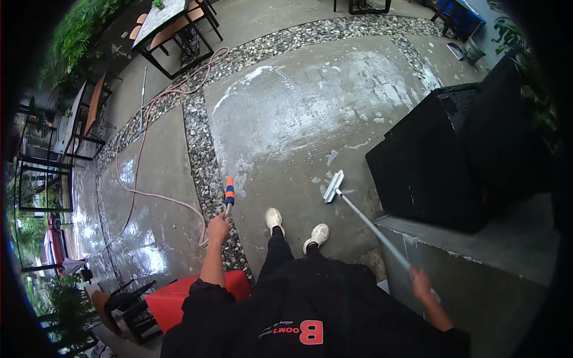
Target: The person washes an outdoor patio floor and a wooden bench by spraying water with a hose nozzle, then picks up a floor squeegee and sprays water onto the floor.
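My left hand (218,228) is closed around the end of a pale hose (161,195), just behind its orange and blue nozzle (230,192), which points forward. No spray shows at the nozzle. In my right hand (421,285) is the long grey handle of a floor brush (333,186). Its white head rests on the wet concrete floor (286,155), ahead and to the right of my feet. Whitish foam patches (382,83) lie on the floor further forward.
Pebble strips (200,137) divide the floor, and the hose loops across the left side. A large black box (424,161) stands at right beside a concrete ledge (477,262). A red object (170,304) is near my left arm. Tables (167,18) and benches (94,104) stand further off.
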Demonstrator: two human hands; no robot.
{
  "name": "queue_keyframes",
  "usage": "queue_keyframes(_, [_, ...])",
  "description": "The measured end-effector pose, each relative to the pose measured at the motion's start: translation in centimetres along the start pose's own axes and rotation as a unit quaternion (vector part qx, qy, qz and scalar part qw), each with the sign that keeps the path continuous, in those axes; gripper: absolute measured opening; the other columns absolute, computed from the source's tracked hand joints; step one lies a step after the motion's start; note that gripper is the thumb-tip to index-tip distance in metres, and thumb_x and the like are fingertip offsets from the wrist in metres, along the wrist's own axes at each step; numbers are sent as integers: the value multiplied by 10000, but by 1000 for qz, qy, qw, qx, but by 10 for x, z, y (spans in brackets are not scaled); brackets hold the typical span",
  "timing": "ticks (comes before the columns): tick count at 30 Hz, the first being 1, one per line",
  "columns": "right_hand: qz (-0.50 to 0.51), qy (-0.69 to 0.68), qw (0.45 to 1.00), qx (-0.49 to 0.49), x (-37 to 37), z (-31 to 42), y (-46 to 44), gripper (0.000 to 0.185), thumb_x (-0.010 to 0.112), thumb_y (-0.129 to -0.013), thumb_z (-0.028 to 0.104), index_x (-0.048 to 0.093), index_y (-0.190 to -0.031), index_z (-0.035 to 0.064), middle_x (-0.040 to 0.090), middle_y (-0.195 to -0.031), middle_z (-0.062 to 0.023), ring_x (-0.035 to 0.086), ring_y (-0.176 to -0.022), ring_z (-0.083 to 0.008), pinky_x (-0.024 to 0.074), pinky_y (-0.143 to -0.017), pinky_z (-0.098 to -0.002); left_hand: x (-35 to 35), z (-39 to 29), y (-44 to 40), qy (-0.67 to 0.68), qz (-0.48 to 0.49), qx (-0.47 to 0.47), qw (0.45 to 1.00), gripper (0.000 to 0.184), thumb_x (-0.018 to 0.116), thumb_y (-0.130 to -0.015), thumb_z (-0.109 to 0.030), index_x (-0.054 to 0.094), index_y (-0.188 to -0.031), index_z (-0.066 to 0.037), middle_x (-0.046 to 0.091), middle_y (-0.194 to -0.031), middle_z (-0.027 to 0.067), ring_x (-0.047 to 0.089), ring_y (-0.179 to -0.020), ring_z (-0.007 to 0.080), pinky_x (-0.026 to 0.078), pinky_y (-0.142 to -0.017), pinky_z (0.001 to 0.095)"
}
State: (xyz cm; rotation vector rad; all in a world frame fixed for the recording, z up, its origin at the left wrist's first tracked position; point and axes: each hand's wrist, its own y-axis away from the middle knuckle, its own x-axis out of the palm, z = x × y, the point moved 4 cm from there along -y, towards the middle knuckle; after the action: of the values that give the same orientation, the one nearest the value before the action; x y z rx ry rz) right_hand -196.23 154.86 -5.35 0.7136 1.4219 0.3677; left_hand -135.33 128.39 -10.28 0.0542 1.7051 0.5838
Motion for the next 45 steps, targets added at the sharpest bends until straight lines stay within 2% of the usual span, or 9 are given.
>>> queue_keyframes(2, [87,-261,961,3,49,14,25,539,500,-690,32,355,-1195,152,525,-827,-222,532,-767,-337,415,-680,-405,1,3,-1,2,1,1,1000,308,495,-746,-286,537,-1016,-144,566,-872,166,537,-829,316,419,-712,410])
queue_keyframes(13, [106,-214,967,94,41,66,59,405,487,-754,164,424,-1153,179,541,-750,-230,525,-676,-393,411,-618,-443,-20,24,-55,23,-15,-27,999,269,496,-748,-264,550,-964,-114,572,-814,172,541,-775,331,420,-679,418])
queue_keyframes(24, [-119,-176,967,-138,-82,361,-349,378,393,-790,147,395,-1165,105,510,-818,-222,503,-770,-384,405,-658,-448,-64,84,-128,76,-15,-20,997,274,497,-745,-247,527,-988,-122,557,-720,207,540,-700,360,423,-628,437])
queue_keyframes(28, [-59,-205,976,-41,-177,459,-462,374,403,-802,208,392,-1167,131,515,-714,-220,521,-691,-365,414,-589,-428,-91,111,-155,79,-9,-48,996,271,482,-757,-234,530,-996,-117,559,-723,208,540,-699,360,421,-630,440])
queue_keyframes(30, [-155,-162,963,-148,-177,452,-421,354,396,-805,202,413,-1155,149,528,-717,-221,525,-664,-373,415,-569,-433,-91,130,-171,103,-22,-47,993,272,477,-761,-231,524,-1009,-131,562,-732,201,540,-710,355,422,-633,437])
queue_keyframes(35, [-96,-168,975,-114,-154,396,-237,408,435,-738,56,420,-1145,85,493,-815,-267,527,-750,-379,425,-608,-380,-85,156,-195,133,-13,-27,991,284,486,-755,-245,529,-1012,-133,571,-776,178,543,-747,339,428,-652,423])
queue_keyframes(38, [-27,-251,968,-7,-127,353,-164,479,496,-662,28,439,-1138,45,591,-744,-119,529,-625,-135,413,-554,-269,-108,148,-201,147,1,-26,989,306,486,-755,-265,525,-1028,-134,575,-793,175,548,-756,333,429,-664,423])
queue_keyframes(40, [27,-333,942,-22,-79,308,-150,469,529,-669,71,445,-1129,39,571,-722,-94,531,-597,-173,424,-547,-293,-118,146,-205,158,2,-27,987,312,484,-755,-269,526,-1032,-130,574,-800,180,550,-759,331,428,-670,421])
queue_keyframes(45, [26,-68,997,-9,-126,340,-139,463,505,-702,109,413,-1154,63,551,-671,-113,530,-597,-242,423,-559,-340,-131,158,-218,210,-22,-65,975,308,497,-751,-258,531,-1024,-119,574,-788,181,549,-750,335,428,-674,415])
